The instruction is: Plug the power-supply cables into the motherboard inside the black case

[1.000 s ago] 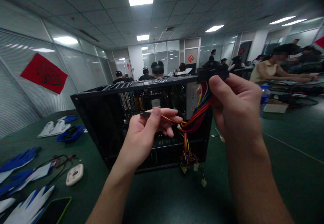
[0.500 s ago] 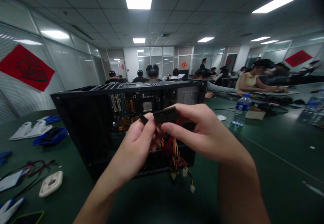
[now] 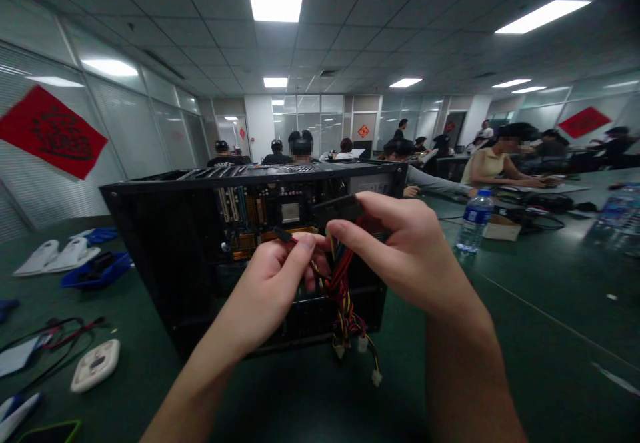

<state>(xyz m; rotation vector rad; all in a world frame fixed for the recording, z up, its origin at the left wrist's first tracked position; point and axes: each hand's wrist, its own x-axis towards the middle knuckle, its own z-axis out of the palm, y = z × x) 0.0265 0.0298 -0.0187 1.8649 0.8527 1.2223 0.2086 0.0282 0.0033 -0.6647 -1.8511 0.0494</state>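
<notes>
My left hand point(image 3: 283, 266) pinches a small black cable connector point(image 3: 283, 233), whose wires run back between the fingers. In my right hand point(image 3: 400, 243) is a wide black power connector point(image 3: 339, 210), gripped between thumb and fingers. Both hands are raised in front of the open side of a black computer case point(image 3: 145, 263). Inside the case show the motherboard slots point(image 3: 235, 204) and a square silver processor point(image 3: 290, 212). A bundle of red, yellow and black wires point(image 3: 341, 296) hangs below the hands, with white plugs point(image 3: 377, 377) at its ends.
A blue tray point(image 3: 95, 271), white gloves point(image 3: 57, 256), loose cables point(image 3: 75, 336) and a white phone-like object point(image 3: 96, 365) lie on the left. On the right stand a water bottle point(image 3: 474, 221) and an open cardboard box point(image 3: 501, 227). Other people sit working beyond.
My two hands have moved slightly apart. The wide connector has risen and shifted right with my right hand, so the coloured wires between the hands show more.
</notes>
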